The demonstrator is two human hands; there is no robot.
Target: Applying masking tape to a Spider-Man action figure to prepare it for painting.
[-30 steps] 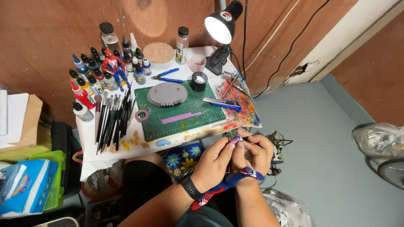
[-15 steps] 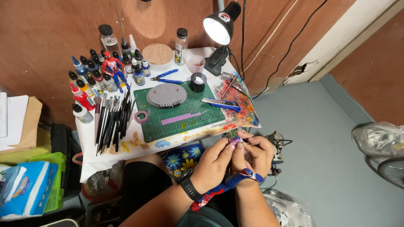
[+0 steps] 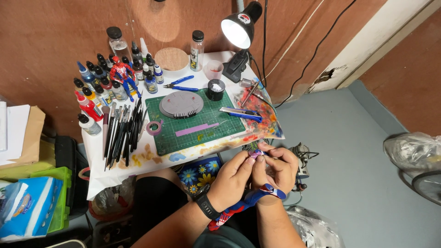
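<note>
We note both hands raised together just off the near edge of the desk (image 3: 138, 172), over the lap. The left hand (image 3: 232, 177) and the right hand (image 3: 278, 167) pinch a small purple piece (image 3: 255, 154) between their fingertips; both grips are clenched on it, thumbs and forefingers meeting at the top of the grip. Below the grip, a red and blue figure part (image 3: 248, 200) runs down under the right palm toward the left wrist (whether it joins the purple piece we cannot tell; the fingers hide the junction).

Handling judgement: the piece looks light, rigid and small, probably moulded plastic, so weight is no concern but it is easy to drop or snap at a thin joint. If any paint on it is fresh, the surface smudges. We judge the best hold is a fingertip pinch on its sides, with the longer part braced in the palm beneath the grip.

Beyond the grip, on the desk: a green cutting mat (image 3: 197, 126) bearing a grey round base (image 3: 181, 104), a blue craft knife (image 3: 241, 113), blue pliers (image 3: 181, 84), a row of brushes (image 3: 121, 131) and paint bottles (image 3: 98, 89). A lit lamp (image 3: 239, 30) stands further off.
</note>
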